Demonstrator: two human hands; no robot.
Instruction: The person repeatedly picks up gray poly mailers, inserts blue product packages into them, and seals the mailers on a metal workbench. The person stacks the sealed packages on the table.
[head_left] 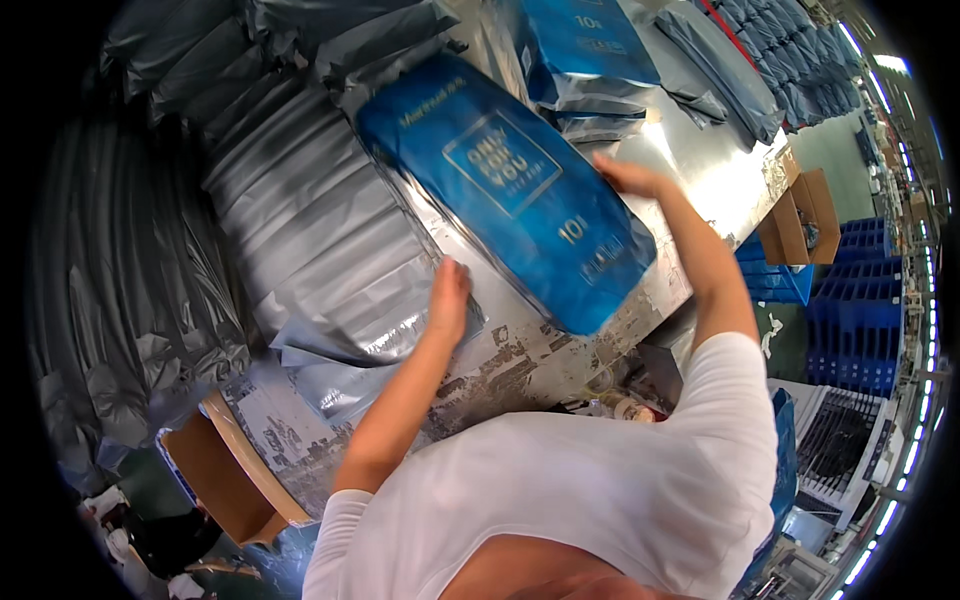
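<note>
A large blue plastic package (510, 190) with gold print lies aslant across the metal-topped table, in front of me. At its right edge is my right hand (630, 178), fingers stretched out along the side; whether they press on it I cannot tell. Left of the package, my left hand (450, 298) is closed, thumb up, beside the edge of some thin clear film. What sits inside its fingers is hidden. Close to that hand lies a row of overlapping silver-grey plastic bags (320, 230), their near ends loose and creased.
More blue packages (585, 50) are stacked at the far side, with grey bags (715, 60) to their right. Dark grey bags (130, 260) pile up at the left. Cardboard boxes stand at the lower left (225, 470) and right (802, 218), near blue crates (850, 320).
</note>
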